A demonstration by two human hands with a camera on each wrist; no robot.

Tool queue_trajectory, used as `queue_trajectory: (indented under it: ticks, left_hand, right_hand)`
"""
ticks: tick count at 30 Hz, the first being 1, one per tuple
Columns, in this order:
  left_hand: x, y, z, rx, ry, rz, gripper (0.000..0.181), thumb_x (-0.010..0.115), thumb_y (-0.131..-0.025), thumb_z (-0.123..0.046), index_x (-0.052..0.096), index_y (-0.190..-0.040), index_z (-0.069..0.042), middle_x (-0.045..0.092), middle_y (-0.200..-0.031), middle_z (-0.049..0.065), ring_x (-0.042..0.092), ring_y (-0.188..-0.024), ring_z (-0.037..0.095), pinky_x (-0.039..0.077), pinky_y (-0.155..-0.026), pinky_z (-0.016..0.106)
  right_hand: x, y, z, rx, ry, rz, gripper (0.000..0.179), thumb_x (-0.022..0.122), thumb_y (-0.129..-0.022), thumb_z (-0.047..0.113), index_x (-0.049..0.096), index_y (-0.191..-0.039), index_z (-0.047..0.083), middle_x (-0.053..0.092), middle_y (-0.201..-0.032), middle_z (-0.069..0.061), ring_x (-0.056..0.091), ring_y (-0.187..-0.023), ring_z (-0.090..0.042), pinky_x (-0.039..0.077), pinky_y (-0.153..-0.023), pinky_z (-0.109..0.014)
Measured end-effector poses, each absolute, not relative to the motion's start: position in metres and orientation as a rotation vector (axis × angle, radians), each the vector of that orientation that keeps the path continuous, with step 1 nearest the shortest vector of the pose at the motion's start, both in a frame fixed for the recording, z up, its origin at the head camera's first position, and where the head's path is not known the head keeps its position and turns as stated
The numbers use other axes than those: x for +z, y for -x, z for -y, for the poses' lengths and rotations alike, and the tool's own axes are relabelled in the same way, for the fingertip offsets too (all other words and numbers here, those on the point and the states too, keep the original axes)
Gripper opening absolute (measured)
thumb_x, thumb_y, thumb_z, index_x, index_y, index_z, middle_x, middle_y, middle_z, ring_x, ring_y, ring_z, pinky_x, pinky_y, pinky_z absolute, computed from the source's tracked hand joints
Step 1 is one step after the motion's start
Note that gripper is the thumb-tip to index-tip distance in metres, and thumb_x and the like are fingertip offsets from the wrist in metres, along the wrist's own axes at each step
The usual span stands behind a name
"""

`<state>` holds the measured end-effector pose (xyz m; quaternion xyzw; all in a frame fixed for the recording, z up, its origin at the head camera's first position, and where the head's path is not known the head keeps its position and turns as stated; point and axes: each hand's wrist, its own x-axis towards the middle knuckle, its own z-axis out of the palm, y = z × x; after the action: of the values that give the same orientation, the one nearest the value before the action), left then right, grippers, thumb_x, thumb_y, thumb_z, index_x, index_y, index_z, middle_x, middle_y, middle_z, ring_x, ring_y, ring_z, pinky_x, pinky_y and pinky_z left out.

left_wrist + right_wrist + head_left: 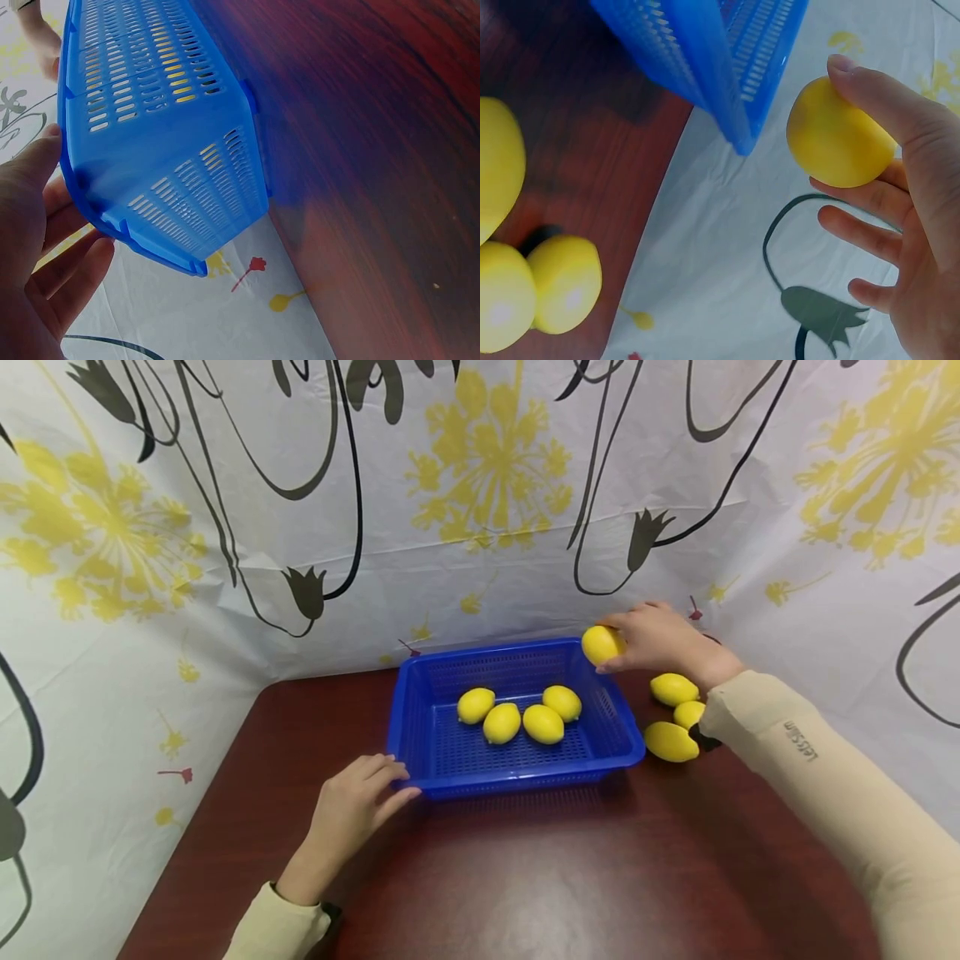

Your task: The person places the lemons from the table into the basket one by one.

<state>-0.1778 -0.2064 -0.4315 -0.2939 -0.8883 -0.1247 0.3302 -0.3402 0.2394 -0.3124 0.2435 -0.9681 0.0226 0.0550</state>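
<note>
Pinching an oval yellow lemon (602, 646) in half-curled right hand (660, 637), gripped blue perforated plastic basket (517, 775) with bent-fingered left hand (352, 802).

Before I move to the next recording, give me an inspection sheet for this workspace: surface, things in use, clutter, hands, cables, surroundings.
Surface: dark reddish table.
Things in use: blue basket with four lemons inside; three lemons on the table to its right.
Clutter: nothing seen.
Hands: left hand touches the basket's near left corner; right hand grips another lemon by the far right one.
Cables: nothing seen.
Surroundings: white flowered sheeting.
</note>
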Motion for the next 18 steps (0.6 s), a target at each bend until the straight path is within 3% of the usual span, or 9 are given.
queue_trajectory:
  ticks: [7,18]
  left_hand:
    - [-0.431,0.177,0.206,-0.313,0.766,2.344,0.037,0.065,-0.089,-0.053,0.072,-0.092,-0.016,0.073,-0.093,0.000,0.070,-0.092,0.016,0.062,-0.075,0.035]
    - [-0.431,0.178,0.205,-0.303,0.753,2.315,0.032,0.086,-0.071,-0.037,0.072,-0.090,-0.016,0.074,-0.092,0.001,0.071,-0.090,0.017,0.062,-0.070,0.035]
  right_hand:
    - [-0.310,0.343,-0.222,0.031,-0.802,2.898,0.078,0.077,-0.076,0.059,0.058,-0.138,0.015,0.072,-0.115,-0.007,0.059,-0.108,-0.033,0.031,-0.112,-0.057]
    - [-0.309,0.348,-0.196,0.067,-0.834,2.894,0.074,0.078,-0.076,0.056,0.059,-0.135,0.014,0.072,-0.114,-0.007,0.059,-0.107,-0.033,0.036,-0.108,-0.058]
